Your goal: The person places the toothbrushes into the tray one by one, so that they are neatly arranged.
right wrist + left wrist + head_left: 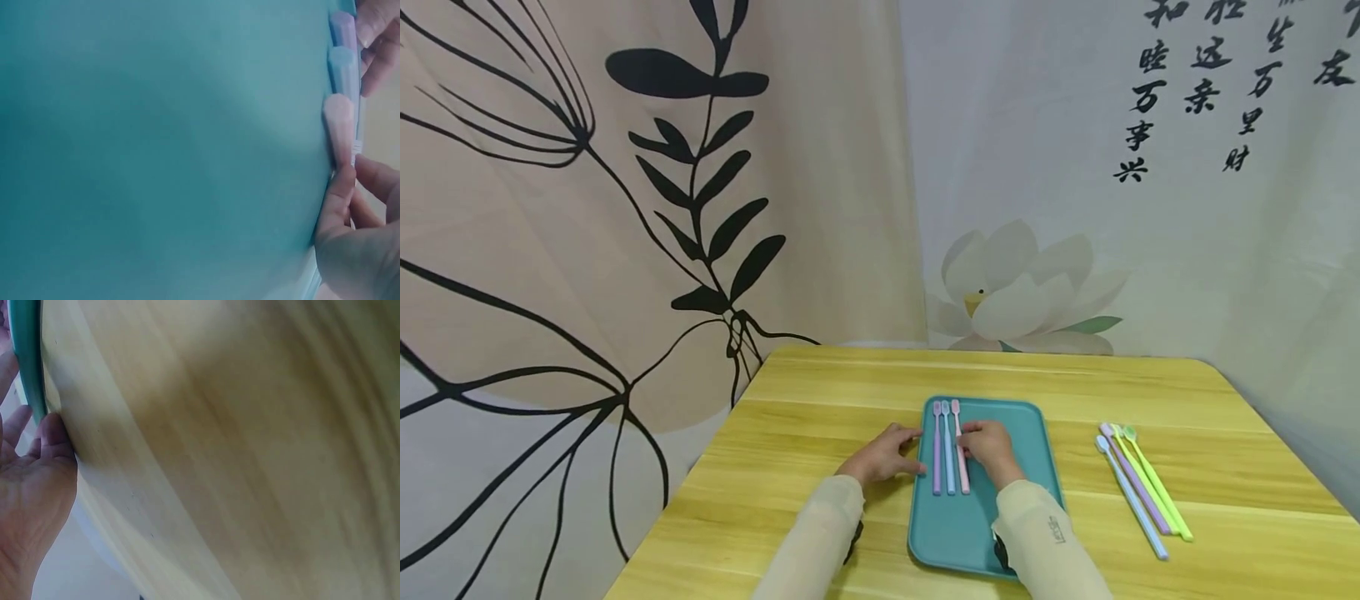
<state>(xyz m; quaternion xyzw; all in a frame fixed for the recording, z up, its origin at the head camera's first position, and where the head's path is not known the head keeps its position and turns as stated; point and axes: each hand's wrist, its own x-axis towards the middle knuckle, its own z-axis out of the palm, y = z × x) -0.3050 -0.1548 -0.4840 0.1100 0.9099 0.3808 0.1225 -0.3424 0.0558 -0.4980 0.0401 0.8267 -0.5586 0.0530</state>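
Note:
A teal tray (962, 529) lies on the wooden table. Three toothbrushes stand side by side near its left edge, heads toward the far side: purple (937, 458), light blue (949, 458) and pink (964, 478). My right hand (992, 451) pinches the pink toothbrush between thumb and fingers, as the right wrist view shows at its handle (339, 122). Along the tray's left edge rests my left hand (886, 456), its fingers spread and extended; the left wrist view shows fingertips touching the tray rim (28, 362).
Right of the tray, several more toothbrushes lie in a loose bundle: a light blue one (1133, 500), a purple one (1138, 483) and yellow-green ones (1165, 493). Behind the table (842, 392) hangs a printed curtain (842, 208).

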